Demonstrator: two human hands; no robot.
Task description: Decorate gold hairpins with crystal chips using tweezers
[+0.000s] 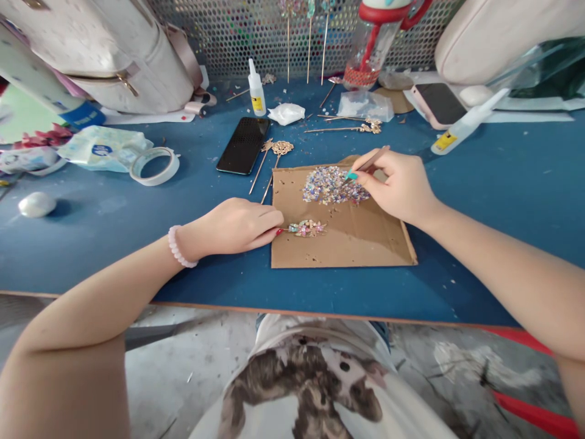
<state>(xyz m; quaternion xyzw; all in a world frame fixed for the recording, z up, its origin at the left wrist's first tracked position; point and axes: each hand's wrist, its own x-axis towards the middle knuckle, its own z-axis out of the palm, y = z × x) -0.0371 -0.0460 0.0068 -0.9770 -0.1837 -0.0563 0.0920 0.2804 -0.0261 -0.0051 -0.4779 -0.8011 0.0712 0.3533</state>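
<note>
My left hand [242, 227] is closed on the thin stem of a hairpin [307, 228], whose jewelled head in pink, pale green and gold lies over the cardboard [347, 250]. Between the thumb and fingers of my right hand [400, 183] is a pair of tweezers [375, 158]. Their tips point down into a pile of small glittering rhinestones [326, 186] on the upper part of the cardboard. Whether the tips grip a stone is too small to tell. Two bare gold hairpins [282, 148] lie just past the cardboard's upper left corner.
Behind the cardboard are a black phone [243, 145], a glue bottle [256, 91] and more hairpins [340, 128]. Another glue bottle [468, 125] leans at the right. A tape roll [154, 166] lies at the left. Finished-looking hairpins [309, 49] stand upright by the perforated panel [219, 42].
</note>
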